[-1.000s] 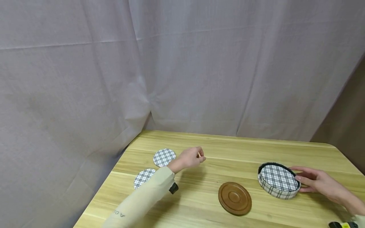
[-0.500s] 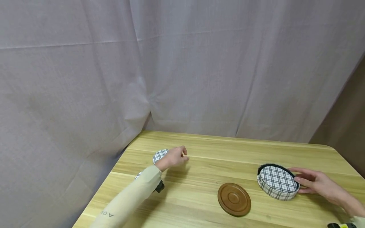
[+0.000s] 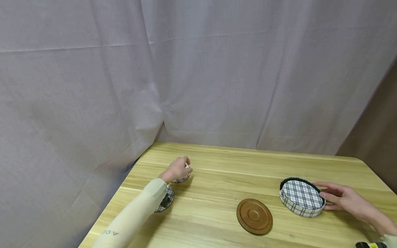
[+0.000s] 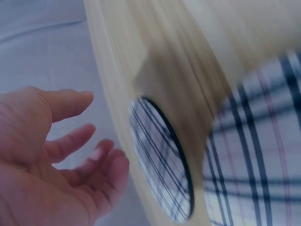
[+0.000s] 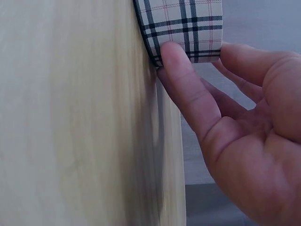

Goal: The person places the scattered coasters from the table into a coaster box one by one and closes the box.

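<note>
My left hand [image 3: 177,168] hovers over the farther plaid coaster [image 3: 182,178], fingers loosely bent and apart from it in the left wrist view. The nearer plaid coaster [image 3: 165,201] lies partly under my wrist; it looms large as a plaid coaster [image 4: 263,150] at the right of that view. On the right, my right hand [image 3: 344,198] holds the side of a round plaid coaster holder [image 3: 302,210]. Its thumb rests at the rim and a finger [image 5: 186,80] presses the plaid wall [image 5: 202,23]. A plaid round surface shows inside the dark rim.
A brown wooden disc [image 3: 255,217] with ring grooves lies on the wooden table [image 3: 217,193], left of the coaster holder. Grey curtain [image 3: 211,86] hangs behind and to the left of the table.
My left hand has moved left from the middle of the table to over the farther coaster. The right hand stays at the coaster holder.
</note>
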Tool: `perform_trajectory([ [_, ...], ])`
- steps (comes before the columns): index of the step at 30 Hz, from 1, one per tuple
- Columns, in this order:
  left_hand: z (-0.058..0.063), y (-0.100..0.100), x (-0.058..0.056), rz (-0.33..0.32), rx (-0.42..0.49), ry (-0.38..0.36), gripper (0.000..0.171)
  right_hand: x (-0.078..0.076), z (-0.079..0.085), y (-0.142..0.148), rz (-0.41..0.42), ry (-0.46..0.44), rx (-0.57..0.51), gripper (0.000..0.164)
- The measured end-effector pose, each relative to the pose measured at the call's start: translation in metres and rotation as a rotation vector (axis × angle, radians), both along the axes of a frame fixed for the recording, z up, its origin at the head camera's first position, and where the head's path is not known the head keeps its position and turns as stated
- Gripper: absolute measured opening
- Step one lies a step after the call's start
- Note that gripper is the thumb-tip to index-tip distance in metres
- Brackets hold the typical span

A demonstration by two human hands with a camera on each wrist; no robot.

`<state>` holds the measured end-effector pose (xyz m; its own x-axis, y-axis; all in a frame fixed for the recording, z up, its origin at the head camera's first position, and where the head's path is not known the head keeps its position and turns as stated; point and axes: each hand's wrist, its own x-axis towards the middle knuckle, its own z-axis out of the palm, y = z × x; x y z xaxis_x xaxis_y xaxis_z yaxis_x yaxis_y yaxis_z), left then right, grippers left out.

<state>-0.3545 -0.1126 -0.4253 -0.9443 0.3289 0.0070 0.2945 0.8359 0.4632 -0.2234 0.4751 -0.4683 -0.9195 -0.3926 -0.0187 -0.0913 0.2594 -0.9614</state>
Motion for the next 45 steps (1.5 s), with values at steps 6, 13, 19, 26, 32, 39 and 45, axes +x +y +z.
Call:
perform_trajectory([
  [6, -0.002, -0.013, -0.007, 0.094, -0.048, -0.014, 0.04, 0.0, 0.001, 0.0, 0.024, 0.004, -0.015, 0.046],
  [13, -0.004, -0.021, -0.017, 0.148, -0.067, -0.081, 0.054, 0.0, 0.002, 0.0, 0.015, -0.013, -0.014, 0.046],
  [19, -0.007, -0.028, -0.023, 0.17, -0.138, -0.115, 0.061, -0.001, 0.002, -0.001, 0.013, -0.025, -0.008, 0.045],
  [26, -0.004, -0.035, -0.029, 0.212, -0.211, -0.172, 0.068, -0.002, 0.001, 0.001, 0.021, -0.03, -0.013, 0.045],
  [32, -0.004, -0.039, -0.033, 0.23, -0.235, -0.186, 0.072, -0.002, 0.001, 0.0, 0.023, -0.012, -0.017, 0.046],
  [39, -0.006, -0.042, -0.034, 0.265, -0.238, -0.203, 0.079, -0.002, 0.001, -0.001, 0.036, -0.016, -0.019, 0.045],
  [45, -0.003, -0.036, -0.035, 0.221, -0.256, -0.123, 0.071, -0.002, 0.0, 0.0, 0.058, 0.004, -0.06, 0.047],
])
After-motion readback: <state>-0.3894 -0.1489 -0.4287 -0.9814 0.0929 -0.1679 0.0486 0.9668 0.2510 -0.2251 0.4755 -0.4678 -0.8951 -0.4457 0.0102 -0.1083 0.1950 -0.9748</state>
